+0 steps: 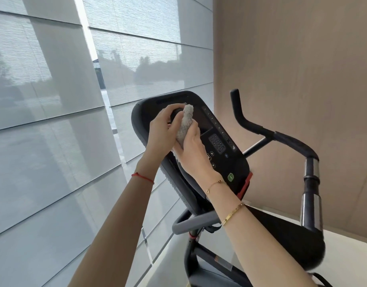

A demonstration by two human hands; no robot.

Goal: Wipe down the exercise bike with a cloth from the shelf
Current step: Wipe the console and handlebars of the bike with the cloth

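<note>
The exercise bike's black console [226,141] stands tilted in the middle of the view, with a keypad and a green button on its face. A pale grey fluffy cloth [184,125] is folded into a wad in front of the console's left half. My right hand [192,148] grips the cloth from below, fingers curled round it. My left hand [164,129] curls round a dark round thing beside the cloth's upper end; what that thing is I cannot tell. The black handlebar [282,137] curves off to the right of the console.
Large windows with translucent grey blinds [54,121] fill the left side. A tan wall [302,69] stands behind the bike. A chrome-banded handlebar upright [311,195] rises at the right. The grey lower handle [195,222] and black frame sit below the console.
</note>
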